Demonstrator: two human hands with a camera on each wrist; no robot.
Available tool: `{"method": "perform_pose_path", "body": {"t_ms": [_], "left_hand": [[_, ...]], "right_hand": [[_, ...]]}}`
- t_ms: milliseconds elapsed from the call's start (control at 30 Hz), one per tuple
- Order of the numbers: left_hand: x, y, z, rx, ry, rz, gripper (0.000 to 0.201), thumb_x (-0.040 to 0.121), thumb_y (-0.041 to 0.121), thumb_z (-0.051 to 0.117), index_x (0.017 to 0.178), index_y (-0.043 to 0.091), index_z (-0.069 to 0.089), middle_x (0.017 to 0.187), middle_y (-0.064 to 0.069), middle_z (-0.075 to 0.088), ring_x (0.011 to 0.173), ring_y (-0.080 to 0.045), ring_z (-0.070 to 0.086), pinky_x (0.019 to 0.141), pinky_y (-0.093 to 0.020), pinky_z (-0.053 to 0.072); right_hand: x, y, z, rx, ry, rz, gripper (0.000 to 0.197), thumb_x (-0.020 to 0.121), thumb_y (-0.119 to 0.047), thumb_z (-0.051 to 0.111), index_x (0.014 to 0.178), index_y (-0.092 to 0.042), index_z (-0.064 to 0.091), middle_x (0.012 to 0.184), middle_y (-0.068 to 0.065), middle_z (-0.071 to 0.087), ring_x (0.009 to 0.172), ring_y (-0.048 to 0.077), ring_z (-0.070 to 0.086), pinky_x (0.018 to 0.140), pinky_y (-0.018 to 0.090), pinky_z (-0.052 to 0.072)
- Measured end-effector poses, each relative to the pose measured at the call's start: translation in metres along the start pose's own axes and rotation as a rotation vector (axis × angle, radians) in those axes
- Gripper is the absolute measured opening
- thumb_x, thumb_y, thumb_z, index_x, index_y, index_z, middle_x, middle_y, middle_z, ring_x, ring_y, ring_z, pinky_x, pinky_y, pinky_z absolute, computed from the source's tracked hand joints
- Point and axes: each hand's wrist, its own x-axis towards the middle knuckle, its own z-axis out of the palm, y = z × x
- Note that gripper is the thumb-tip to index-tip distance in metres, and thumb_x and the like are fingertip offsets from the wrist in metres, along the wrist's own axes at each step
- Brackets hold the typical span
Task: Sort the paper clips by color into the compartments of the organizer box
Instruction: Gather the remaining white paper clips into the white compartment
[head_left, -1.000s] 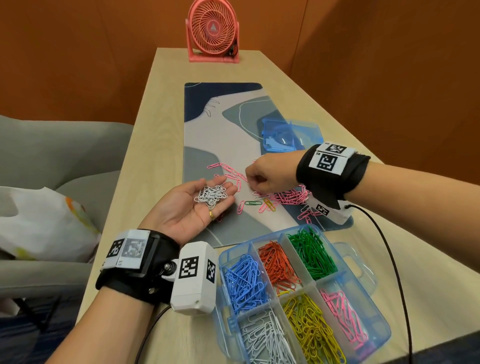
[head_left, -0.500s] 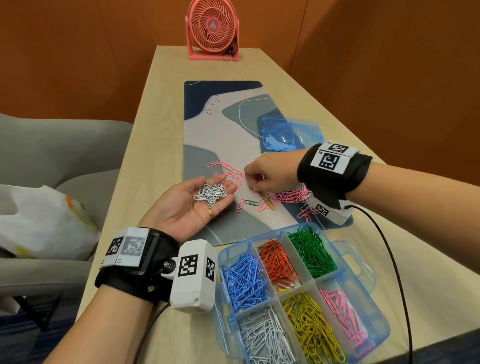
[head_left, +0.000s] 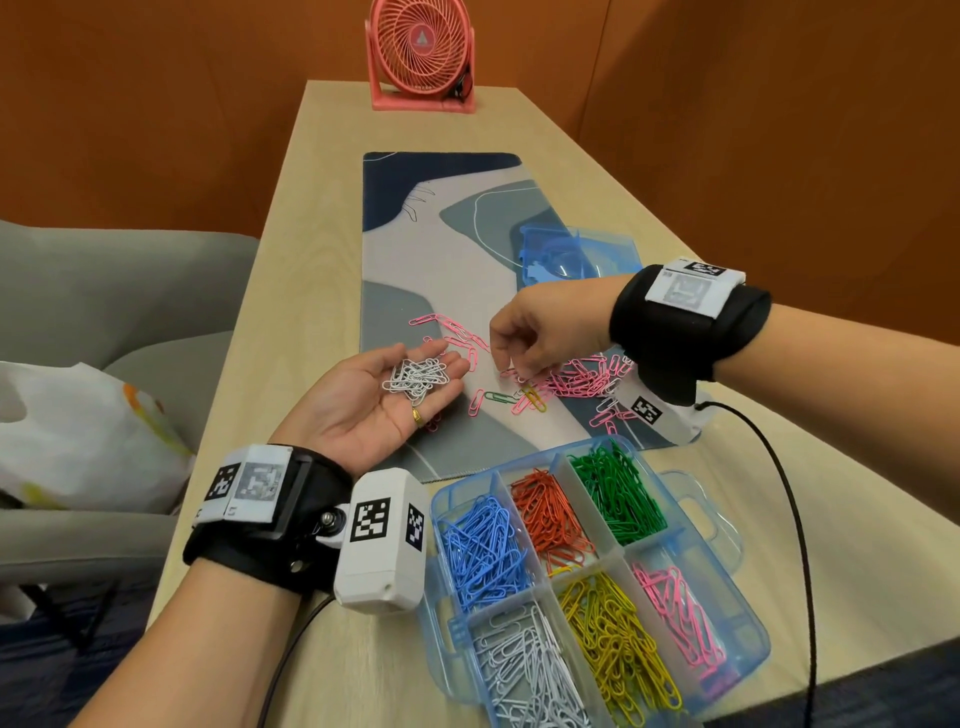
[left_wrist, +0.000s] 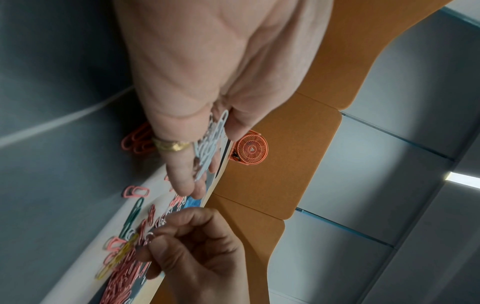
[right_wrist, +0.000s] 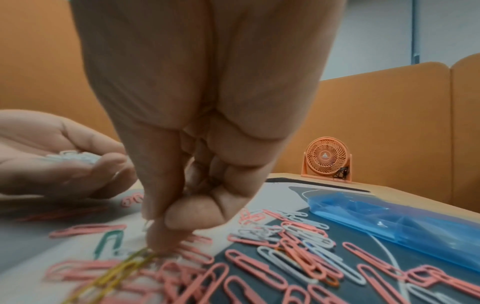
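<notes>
My left hand (head_left: 400, 395) lies palm up over the mat's near left part, fingers relaxed, with a small heap of white paper clips (head_left: 415, 376) in it; the left wrist view shows the same white clips (left_wrist: 210, 144). My right hand (head_left: 506, 358) reaches down, fingers curled, and its thumb and forefinger pinch a white clip (left_wrist: 150, 236) at the left end of the loose pile (head_left: 582, 379), which is mostly pink. A green clip (head_left: 498, 397) and a yellow clip (head_left: 535, 401) lie beside it. The blue organizer box (head_left: 756, 631) stands in front, each compartment holding one color.
The pile lies on a grey and blue desk mat (head_left: 441, 218). The box's blue lid (head_left: 576, 249) rests behind my right hand. A pink fan (head_left: 421, 52) stands at the table's far end. A black cable (head_left: 789, 493) trails from my right wrist. A grey chair (head_left: 104, 291) is on the left.
My right hand has shifted slightly left along the pile and its fingertips have closed on a clip. The left hand has stayed in place with the white clips.
</notes>
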Motion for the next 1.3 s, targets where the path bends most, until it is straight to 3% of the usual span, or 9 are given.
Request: {"method": "perform_pose_path", "body": {"t_ms": [100,333,533,700,900,1067,1133,1233,1300], "left_hand": [[0.000,-0.001,0.000,0.007,-0.002,0.002,0.038,0.101,0.016,0.030,0.111,-0.007,0.058,0.104,-0.023,0.066,0.083,-0.030,0.071,0.077,-0.043,0.054],[-0.001,0.000,0.000,0.002,-0.004,0.000,0.038,0.101,0.016,0.030,0.112,-0.008,0.058,0.103,-0.024,0.067,0.084,-0.031,0.071,0.078,-0.044,0.053],[0.000,0.000,0.000,0.006,-0.009,0.003,0.038,0.101,0.016,0.030,0.110,-0.008,0.058,0.103,-0.024,0.067,0.084,-0.031,0.071,0.077,-0.044,0.054],[0.001,0.000,0.000,0.009,0.001,0.002,0.038,0.101,0.016,0.031,0.109,-0.007,0.059,0.102,-0.024,0.067,0.083,-0.031,0.071,0.077,-0.044,0.053],[0.001,0.000,0.001,0.004,0.008,0.000,0.038,0.101,0.017,0.031,0.110,-0.008,0.059,0.104,-0.024,0.066,0.083,-0.031,0.071,0.077,-0.044,0.053],[0.001,0.000,0.000,0.004,0.003,0.003,0.038,0.101,0.017,0.030,0.109,-0.007,0.059,0.104,-0.024,0.067,0.083,-0.030,0.071,0.077,-0.043,0.054],[0.001,0.000,0.000,0.006,0.000,0.004,0.038,0.101,0.017,0.031,0.109,-0.007,0.059,0.103,-0.024,0.067,0.083,-0.030,0.071,0.077,-0.044,0.053],[0.001,0.000,0.001,0.012,-0.003,0.008,0.038,0.101,0.017,0.031,0.108,-0.007,0.059,0.101,-0.024,0.067,0.082,-0.031,0.071,0.077,-0.044,0.053],[0.001,0.000,0.001,0.012,-0.002,0.010,0.038,0.101,0.016,0.031,0.108,-0.008,0.059,0.101,-0.024,0.067,0.082,-0.031,0.071,0.077,-0.044,0.053]], "right_hand": [[-0.001,-0.001,0.005,-0.063,-0.003,0.005,0.019,0.083,-0.006,0.065,0.097,-0.019,0.067,0.074,-0.005,0.066,0.071,0.014,0.062,0.066,0.021,0.048],[-0.006,0.011,0.012,-0.066,0.030,0.070,0.018,0.078,-0.005,0.072,0.087,-0.019,0.064,0.068,-0.011,0.059,0.064,0.007,0.055,0.062,0.018,0.045],[-0.008,0.009,0.012,-0.090,0.089,0.039,0.014,0.080,-0.010,0.071,0.090,-0.019,0.066,0.067,-0.012,0.058,0.060,0.002,0.052,0.057,0.016,0.039],[-0.003,0.004,0.015,-0.067,0.071,-0.008,0.015,0.080,-0.012,0.073,0.092,-0.021,0.073,0.081,-0.003,0.071,0.073,0.008,0.063,0.072,0.023,0.051],[-0.003,0.006,0.003,-0.025,0.192,-0.026,0.012,0.082,-0.014,0.073,0.091,-0.021,0.073,0.074,-0.015,0.065,0.061,-0.007,0.055,0.059,0.001,0.040],[-0.002,0.005,0.006,-0.014,0.116,-0.034,0.021,0.084,-0.004,0.066,0.093,-0.022,0.072,0.083,-0.007,0.070,0.067,-0.002,0.059,0.063,0.006,0.043],[-0.001,0.005,0.010,-0.008,0.109,-0.032,0.020,0.083,-0.004,0.067,0.092,-0.021,0.072,0.084,-0.004,0.072,0.067,0.001,0.060,0.064,0.010,0.043],[0.000,0.004,0.015,-0.046,0.101,-0.034,0.017,0.082,-0.007,0.070,0.093,-0.019,0.073,0.083,-0.005,0.071,0.066,-0.002,0.058,0.062,0.005,0.043],[0.000,0.003,0.016,-0.082,0.106,-0.035,0.015,0.080,-0.011,0.073,0.094,-0.018,0.074,0.085,-0.005,0.072,0.071,0.002,0.060,0.067,0.009,0.045]]}}
